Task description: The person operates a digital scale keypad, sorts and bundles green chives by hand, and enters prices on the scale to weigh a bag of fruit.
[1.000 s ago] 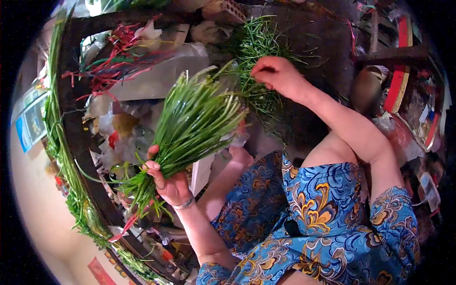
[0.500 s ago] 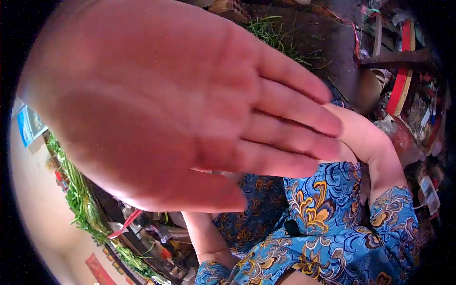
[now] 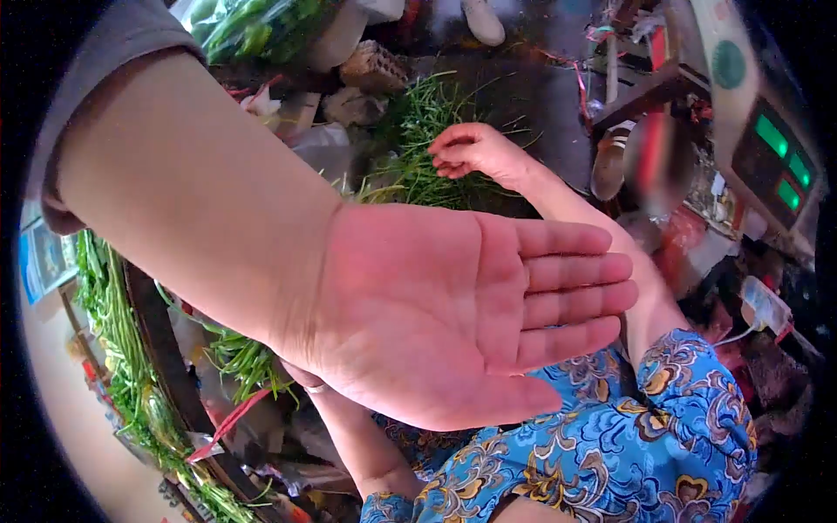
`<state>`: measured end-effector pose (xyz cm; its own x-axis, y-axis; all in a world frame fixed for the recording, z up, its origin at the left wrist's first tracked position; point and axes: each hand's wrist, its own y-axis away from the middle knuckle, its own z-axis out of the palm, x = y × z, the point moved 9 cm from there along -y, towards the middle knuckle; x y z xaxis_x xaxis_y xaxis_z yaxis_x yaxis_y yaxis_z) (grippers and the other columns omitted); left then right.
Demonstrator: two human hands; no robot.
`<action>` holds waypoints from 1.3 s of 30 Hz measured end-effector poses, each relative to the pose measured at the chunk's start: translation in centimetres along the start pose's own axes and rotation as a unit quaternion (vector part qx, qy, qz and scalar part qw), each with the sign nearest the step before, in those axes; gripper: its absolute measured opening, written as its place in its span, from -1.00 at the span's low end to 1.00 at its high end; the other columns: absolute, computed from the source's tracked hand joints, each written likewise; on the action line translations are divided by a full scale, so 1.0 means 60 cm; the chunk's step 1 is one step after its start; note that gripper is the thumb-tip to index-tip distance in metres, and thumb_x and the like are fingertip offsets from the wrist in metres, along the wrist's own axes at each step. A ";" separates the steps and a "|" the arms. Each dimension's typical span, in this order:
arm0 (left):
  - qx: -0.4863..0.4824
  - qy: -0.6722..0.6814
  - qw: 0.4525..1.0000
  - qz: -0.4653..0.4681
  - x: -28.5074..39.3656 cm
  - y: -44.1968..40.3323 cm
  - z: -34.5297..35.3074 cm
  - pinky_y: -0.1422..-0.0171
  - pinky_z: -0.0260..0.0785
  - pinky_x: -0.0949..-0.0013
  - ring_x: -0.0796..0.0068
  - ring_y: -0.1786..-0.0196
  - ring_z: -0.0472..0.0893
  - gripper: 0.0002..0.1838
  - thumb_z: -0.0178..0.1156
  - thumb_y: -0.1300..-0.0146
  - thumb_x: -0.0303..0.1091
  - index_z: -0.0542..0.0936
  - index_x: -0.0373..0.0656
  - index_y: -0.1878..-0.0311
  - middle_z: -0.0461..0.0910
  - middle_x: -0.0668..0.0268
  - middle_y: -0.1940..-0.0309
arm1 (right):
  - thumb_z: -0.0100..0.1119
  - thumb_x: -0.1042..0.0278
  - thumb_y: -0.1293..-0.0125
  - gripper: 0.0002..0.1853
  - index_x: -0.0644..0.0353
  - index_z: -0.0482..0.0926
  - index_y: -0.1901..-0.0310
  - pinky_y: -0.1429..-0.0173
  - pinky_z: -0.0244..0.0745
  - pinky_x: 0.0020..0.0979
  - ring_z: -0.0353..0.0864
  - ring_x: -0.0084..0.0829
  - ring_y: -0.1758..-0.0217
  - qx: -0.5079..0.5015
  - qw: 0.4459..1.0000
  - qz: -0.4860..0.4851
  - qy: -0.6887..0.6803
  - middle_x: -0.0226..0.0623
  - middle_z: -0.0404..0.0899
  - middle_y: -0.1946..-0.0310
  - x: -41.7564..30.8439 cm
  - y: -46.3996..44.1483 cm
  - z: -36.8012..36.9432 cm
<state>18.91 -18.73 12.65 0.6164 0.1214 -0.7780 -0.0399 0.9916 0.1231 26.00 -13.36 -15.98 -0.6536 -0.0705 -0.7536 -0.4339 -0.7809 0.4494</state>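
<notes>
Another person's open palm [image 3: 410, 296], below a grey sleeve [image 3: 131, 52], fills the middle of the view and faces me. Beyond it, my right hand [image 3: 479, 152] reaches over a heap of thin green stems [image 3: 427, 118]; its fingers are loosely bent and somewhat apart, with nothing visible in them. My left hand [image 3: 302, 376] shows only in part below the other person's wrist, with a ring on one finger. A bunch of green stems [image 3: 248, 359] sticks out from it; most of my left fingers are hidden.
Long leafy greens [image 3: 131, 366] lie along a dark edge at left. A plastic bag of greens [image 3: 253, 30], a brick [image 3: 373, 66] and a stone [image 3: 353, 106] are at the top. A lit digital scale display [image 3: 776, 161] stands at right, near a shoe [image 3: 610, 166].
The other person's palm has drawn away from the camera, so their forearm and sleeve now show. My right hand, the bunch at my left hand and the scale display have come into view.
</notes>
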 end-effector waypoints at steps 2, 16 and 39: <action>0.020 0.054 0.998 -0.004 -0.011 -0.007 0.001 -0.56 -0.09 0.21 0.29 -0.44 0.14 -0.45 -0.49 -0.47 -0.13 0.24 -0.43 -0.20 0.19 0.08 -0.36 | 0.15 0.35 -0.28 -0.78 0.20 0.57 0.08 0.00 0.49 -0.44 0.62 -0.52 0.11 -0.006 0.999 0.034 -0.001 -0.29 0.63 0.23 0.003 0.002 0.015; 0.129 -0.230 0.667 0.697 0.021 0.225 -0.243 -0.44 0.09 0.20 0.31 -0.33 0.24 -0.62 -0.16 -0.44 -0.12 0.30 -0.15 -0.17 0.29 0.21 -0.21 | 0.20 0.37 -0.24 -0.77 0.23 0.60 0.09 -0.08 0.43 -0.45 0.57 -0.50 0.08 -0.014 1.000 0.016 0.005 -0.33 0.62 0.17 0.039 -0.023 0.033; 0.007 -0.248 0.301 0.921 -0.023 0.376 -0.352 -0.26 0.27 0.13 0.30 -0.10 0.43 -0.80 0.05 -0.38 -0.18 0.44 -0.07 0.29 0.46 0.31 -0.03 | 0.19 0.40 -0.26 -0.81 0.25 0.60 0.12 0.08 0.46 -0.53 0.54 -0.63 0.22 -0.066 0.946 -0.184 0.257 -0.40 0.62 0.26 -0.105 0.100 0.163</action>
<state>0.55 4.43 3.52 -0.3992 0.4397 0.8046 -0.6715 -0.7377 0.0699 21.45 -11.54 -3.81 -0.0699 -0.0442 -0.9966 -0.4698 -0.8798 0.0719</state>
